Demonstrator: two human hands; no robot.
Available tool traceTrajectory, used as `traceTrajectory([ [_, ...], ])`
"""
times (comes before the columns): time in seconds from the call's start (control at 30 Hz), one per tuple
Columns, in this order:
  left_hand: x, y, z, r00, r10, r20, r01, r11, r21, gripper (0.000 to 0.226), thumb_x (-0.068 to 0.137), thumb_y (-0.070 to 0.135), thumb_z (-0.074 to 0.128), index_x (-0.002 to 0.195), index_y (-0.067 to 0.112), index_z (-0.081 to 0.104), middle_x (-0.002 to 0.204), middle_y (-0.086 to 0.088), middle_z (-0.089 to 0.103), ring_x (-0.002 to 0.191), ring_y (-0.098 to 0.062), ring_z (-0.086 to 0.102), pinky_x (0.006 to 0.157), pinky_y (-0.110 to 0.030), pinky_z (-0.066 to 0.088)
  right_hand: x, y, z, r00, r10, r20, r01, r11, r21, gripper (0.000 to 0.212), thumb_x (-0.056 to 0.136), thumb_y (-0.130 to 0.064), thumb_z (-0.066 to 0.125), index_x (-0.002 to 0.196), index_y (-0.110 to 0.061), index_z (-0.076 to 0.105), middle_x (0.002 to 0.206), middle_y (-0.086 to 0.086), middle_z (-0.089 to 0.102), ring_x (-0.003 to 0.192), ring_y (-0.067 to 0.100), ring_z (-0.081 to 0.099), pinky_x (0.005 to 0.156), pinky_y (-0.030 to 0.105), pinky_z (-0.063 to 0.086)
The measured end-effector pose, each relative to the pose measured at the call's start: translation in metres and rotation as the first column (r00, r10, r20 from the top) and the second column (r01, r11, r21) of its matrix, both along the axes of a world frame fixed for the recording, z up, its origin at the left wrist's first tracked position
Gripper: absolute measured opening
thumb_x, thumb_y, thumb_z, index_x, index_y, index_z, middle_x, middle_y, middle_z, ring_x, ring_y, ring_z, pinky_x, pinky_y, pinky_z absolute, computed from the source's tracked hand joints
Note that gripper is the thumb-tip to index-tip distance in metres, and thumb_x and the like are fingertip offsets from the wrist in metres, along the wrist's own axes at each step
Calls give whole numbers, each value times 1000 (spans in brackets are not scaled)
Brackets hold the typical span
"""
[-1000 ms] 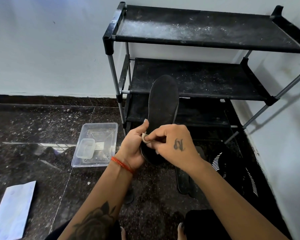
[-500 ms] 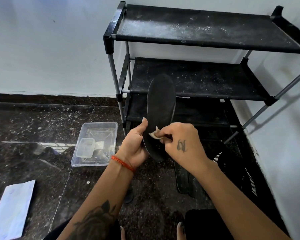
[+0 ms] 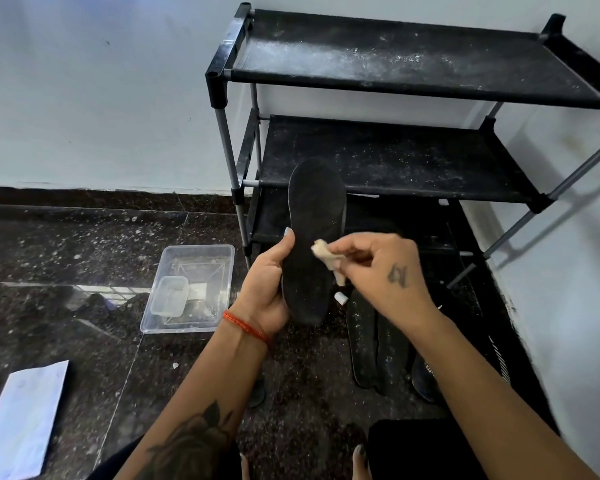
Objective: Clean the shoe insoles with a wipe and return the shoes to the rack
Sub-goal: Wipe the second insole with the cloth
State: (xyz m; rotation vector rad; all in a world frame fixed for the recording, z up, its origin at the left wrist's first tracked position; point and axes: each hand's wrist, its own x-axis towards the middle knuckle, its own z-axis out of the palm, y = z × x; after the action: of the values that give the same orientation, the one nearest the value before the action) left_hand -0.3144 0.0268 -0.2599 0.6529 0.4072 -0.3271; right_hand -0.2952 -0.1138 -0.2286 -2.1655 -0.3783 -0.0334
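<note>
My left hand [image 3: 269,280] grips a black insole [image 3: 314,216] upright by its lower left edge, thumb along the side. A crumpled beige wipe [image 3: 328,259] is pinched in my right hand [image 3: 378,268] and lies against the insole's middle right. Two more black insoles [image 3: 376,344] lie flat on the dark floor below my right wrist. A black shoe [image 3: 426,375] with white stripes is partly hidden behind my right forearm. The black three-shelf rack [image 3: 395,154] stands behind, its shelves dusty and bare.
A clear plastic tray [image 3: 191,289] holding a small container sits on the floor to the left. A white sheet [image 3: 21,420] lies at the lower left. The wall closes in on the right of the rack. A small white scrap [image 3: 341,298] lies under the insole.
My right hand with the wipe has slid from the insole's lower left up toward its middle right. The insole has tilted slightly; my left hand keeps its hold.
</note>
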Motion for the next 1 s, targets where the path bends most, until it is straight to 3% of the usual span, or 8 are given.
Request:
traceTrajectory([
  [0.13,-1,-1,-1,1000,12,-6,-12,999,-34,51,101,40,32,106,-1,62,96,-19,71,82,-27,72,76,-39,58,-5,7,-9,991,129,46,-117,971,-207,17,78,-15,72,88,-27,75,78,-18,65,65,-7,56,66,5,45],
  [0.27,-1,-1,-1,1000,2,-17,-3,998,-56,59,100,44,32,101,-5,65,96,-22,71,81,-29,72,78,-41,57,-9,11,-7,982,169,-84,-178,978,-109,17,73,-10,73,81,-25,74,74,-11,70,67,2,64,69,26,55],
  [0.4,0,0,-3,999,-32,-38,31,998,-48,67,99,46,33,86,-6,74,97,-21,71,83,-28,72,71,-39,58,-13,14,2,929,300,-214,-301,953,30,17,73,-6,75,84,-18,75,76,-6,72,68,2,65,69,19,54],
  [0.5,0,3,-4,1000,-18,-25,17,1000,-25,58,98,44,36,113,-5,64,117,-20,65,101,-29,66,85,-40,55,-15,8,16,826,454,-334,-467,883,44,23,70,-2,75,83,-21,76,76,-6,72,69,-1,63,67,16,50],
  [0.57,0,6,-4,1000,-19,-25,18,1000,-25,56,98,43,37,120,-3,59,123,-19,62,105,-28,62,88,-43,53,-10,-2,23,804,472,-362,-500,866,19,27,66,2,75,78,-23,76,76,-2,73,74,8,65,70,20,52],
  [0.7,-1,3,1,1000,14,3,-13,997,-77,53,99,36,37,98,-6,70,100,-23,70,85,-30,71,74,-43,57,1,-15,20,972,162,-171,-139,980,140,31,66,0,76,71,-30,73,70,-8,71,68,7,64,66,17,51],
  [0.87,0,0,1,1000,1,-5,-1,996,-86,61,99,43,33,131,-7,49,130,-24,55,107,-30,64,90,-44,51,-8,1,2,962,272,27,-268,958,-106,21,73,-5,73,85,-22,77,74,-18,64,64,-6,57,69,3,39],
  [1.0,-2,0,2,1000,7,-15,-8,996,-87,59,99,44,34,128,-4,52,123,-21,62,101,-29,67,88,-42,53,-13,10,1,949,316,1,-315,946,-71,19,72,-8,73,84,-22,76,79,-10,70,67,1,61,63,10,46],
])
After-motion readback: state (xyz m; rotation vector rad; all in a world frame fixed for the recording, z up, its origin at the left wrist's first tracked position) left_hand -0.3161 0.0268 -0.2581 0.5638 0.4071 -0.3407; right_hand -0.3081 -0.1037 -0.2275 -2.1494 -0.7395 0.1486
